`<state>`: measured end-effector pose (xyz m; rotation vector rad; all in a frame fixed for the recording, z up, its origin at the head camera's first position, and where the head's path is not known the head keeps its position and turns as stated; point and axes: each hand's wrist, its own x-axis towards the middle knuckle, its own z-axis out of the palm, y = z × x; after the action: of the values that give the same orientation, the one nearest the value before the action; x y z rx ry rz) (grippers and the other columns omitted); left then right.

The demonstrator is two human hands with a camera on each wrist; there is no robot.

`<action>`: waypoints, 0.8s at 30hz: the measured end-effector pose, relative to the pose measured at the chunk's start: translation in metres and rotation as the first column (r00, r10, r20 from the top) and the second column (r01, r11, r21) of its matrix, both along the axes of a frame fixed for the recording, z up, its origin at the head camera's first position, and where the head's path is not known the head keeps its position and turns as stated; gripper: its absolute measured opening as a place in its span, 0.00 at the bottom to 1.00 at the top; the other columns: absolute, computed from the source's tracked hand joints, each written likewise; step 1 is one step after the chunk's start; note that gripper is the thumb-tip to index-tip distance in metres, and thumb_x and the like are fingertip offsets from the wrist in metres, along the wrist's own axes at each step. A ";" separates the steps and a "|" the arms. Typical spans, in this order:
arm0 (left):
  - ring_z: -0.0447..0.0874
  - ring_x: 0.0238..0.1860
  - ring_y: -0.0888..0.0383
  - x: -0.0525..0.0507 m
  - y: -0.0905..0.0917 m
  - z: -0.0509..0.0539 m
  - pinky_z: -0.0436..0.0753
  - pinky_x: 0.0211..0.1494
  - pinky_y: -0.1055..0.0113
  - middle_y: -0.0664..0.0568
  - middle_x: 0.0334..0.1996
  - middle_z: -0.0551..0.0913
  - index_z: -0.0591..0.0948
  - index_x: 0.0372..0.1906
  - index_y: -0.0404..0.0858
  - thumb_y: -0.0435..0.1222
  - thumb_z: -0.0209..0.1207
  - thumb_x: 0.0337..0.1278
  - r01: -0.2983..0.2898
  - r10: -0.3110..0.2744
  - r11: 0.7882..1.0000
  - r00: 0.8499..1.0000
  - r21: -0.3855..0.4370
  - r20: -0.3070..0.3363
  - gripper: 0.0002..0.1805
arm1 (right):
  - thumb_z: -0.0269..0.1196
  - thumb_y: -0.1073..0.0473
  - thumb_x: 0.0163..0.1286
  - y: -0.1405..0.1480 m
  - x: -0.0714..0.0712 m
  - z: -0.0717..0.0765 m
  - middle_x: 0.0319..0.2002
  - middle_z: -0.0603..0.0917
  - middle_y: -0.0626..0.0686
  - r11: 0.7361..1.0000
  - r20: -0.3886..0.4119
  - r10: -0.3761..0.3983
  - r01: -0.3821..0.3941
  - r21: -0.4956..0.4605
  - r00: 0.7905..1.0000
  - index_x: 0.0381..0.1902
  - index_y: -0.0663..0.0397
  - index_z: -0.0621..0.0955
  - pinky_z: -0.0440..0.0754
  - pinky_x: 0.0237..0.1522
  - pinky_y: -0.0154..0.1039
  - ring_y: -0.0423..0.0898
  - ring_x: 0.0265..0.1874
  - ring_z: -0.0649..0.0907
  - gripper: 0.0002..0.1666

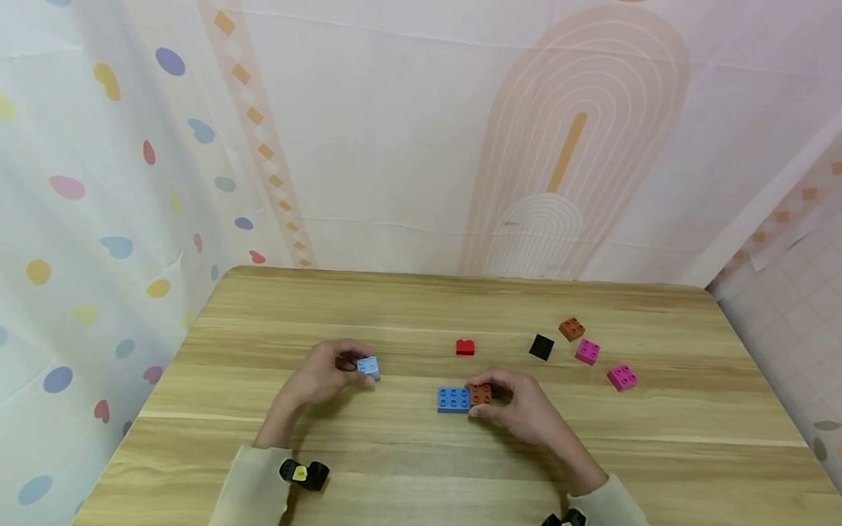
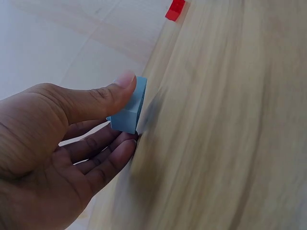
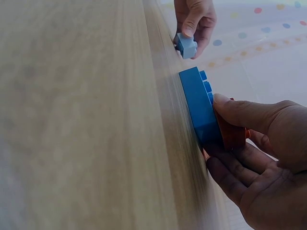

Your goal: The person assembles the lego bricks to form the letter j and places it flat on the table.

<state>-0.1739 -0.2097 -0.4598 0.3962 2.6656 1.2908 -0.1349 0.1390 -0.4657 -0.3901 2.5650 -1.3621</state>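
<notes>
My left hand [image 1: 324, 374] pinches a light blue toy building brick [image 1: 368, 367] between thumb and fingers. That brick [image 2: 128, 109] is close to the wooden table top in the left wrist view; I cannot tell whether it touches. To the right, my right hand [image 1: 523, 410] pinches a brown brick [image 1: 481, 395]. It sits on top of one end of a longer blue brick [image 1: 453, 399], whose bare studs point left of the hand. In the right wrist view, the thumb presses the brown brick [image 3: 233, 134] above the blue brick [image 3: 195, 103].
On the wooden table [image 1: 399, 479], a small red brick [image 1: 465, 347] lies behind the hands. Farther right are a black piece [image 1: 541, 347], an orange-brown brick [image 1: 572, 329], and two pink bricks, one nearer [image 1: 622, 377] and one farther [image 1: 588, 352]. A patterned curtain [image 1: 397, 138] hangs behind.
</notes>
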 end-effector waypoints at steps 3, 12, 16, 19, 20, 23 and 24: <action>0.83 0.42 0.56 0.000 0.004 -0.001 0.82 0.47 0.67 0.46 0.43 0.88 0.86 0.52 0.35 0.34 0.74 0.55 0.000 0.000 1.000 1.000 0.006 -0.006 0.19 | 0.76 0.54 0.61 0.000 0.000 0.000 0.55 0.87 0.44 1.000 0.003 0.000 0.000 -0.003 1.000 0.52 0.37 0.87 0.74 0.67 0.59 0.52 0.63 0.81 0.21; 0.85 0.43 0.56 0.003 0.016 -0.001 0.85 0.49 0.64 0.48 0.43 0.87 0.86 0.52 0.38 0.34 0.74 0.55 -0.020 0.020 1.000 1.000 0.022 0.008 0.19 | 0.76 0.55 0.60 0.000 0.000 0.000 0.54 0.88 0.44 1.000 -0.006 0.004 -0.004 -0.001 1.000 0.52 0.36 0.87 0.74 0.67 0.59 0.52 0.63 0.81 0.21; 0.85 0.43 0.56 0.003 0.022 -0.001 0.86 0.50 0.62 0.48 0.44 0.87 0.87 0.51 0.38 0.32 0.74 0.54 -0.022 0.021 0.999 1.000 0.039 0.010 0.18 | 0.76 0.54 0.60 0.000 0.000 -0.001 0.54 0.88 0.44 1.000 -0.008 0.007 -0.007 0.003 1.000 0.52 0.36 0.87 0.74 0.67 0.59 0.52 0.63 0.81 0.21; 0.85 0.43 0.56 0.004 0.026 -0.001 0.86 0.50 0.63 0.47 0.44 0.87 0.87 0.50 0.37 0.31 0.74 0.54 -0.017 0.017 0.998 1.000 0.054 0.005 0.17 | 0.76 0.54 0.61 0.001 0.000 0.000 0.54 0.88 0.44 1.000 -0.012 0.008 -0.008 0.004 1.000 0.52 0.36 0.87 0.75 0.67 0.59 0.52 0.63 0.81 0.21; 0.85 0.43 0.56 0.004 0.027 0.000 0.86 0.49 0.63 0.47 0.44 0.87 0.87 0.50 0.37 0.30 0.74 0.53 -0.017 0.017 0.998 1.000 0.061 0.007 0.17 | 0.76 0.54 0.61 0.001 0.000 0.000 0.54 0.88 0.44 1.000 -0.015 0.009 -0.009 0.005 1.000 0.52 0.36 0.87 0.75 0.67 0.59 0.52 0.62 0.81 0.20; 0.86 0.43 0.56 0.004 0.031 -0.001 0.86 0.49 0.64 0.46 0.45 0.87 0.87 0.50 0.36 0.30 0.74 0.53 -0.009 0.009 0.997 1.000 0.073 0.003 0.17 | 0.76 0.53 0.61 0.001 0.000 0.000 0.54 0.88 0.44 1.000 -0.021 0.010 -0.010 0.006 1.000 0.52 0.35 0.87 0.76 0.66 0.58 0.51 0.61 0.82 0.20; 0.86 0.43 0.56 0.005 0.032 -0.001 0.86 0.49 0.64 0.46 0.45 0.87 0.87 0.49 0.37 0.30 0.74 0.53 -0.007 0.007 0.997 1.000 0.078 0.003 0.17 | 0.76 0.53 0.61 0.001 0.000 0.000 0.54 0.88 0.43 1.000 -0.021 0.010 -0.010 0.005 1.000 0.52 0.35 0.87 0.76 0.66 0.58 0.51 0.61 0.82 0.20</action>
<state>-0.1690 -0.1775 -0.4607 0.3951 2.6222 1.4001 -0.1353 0.1399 -0.4656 -0.4182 2.5799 -1.3548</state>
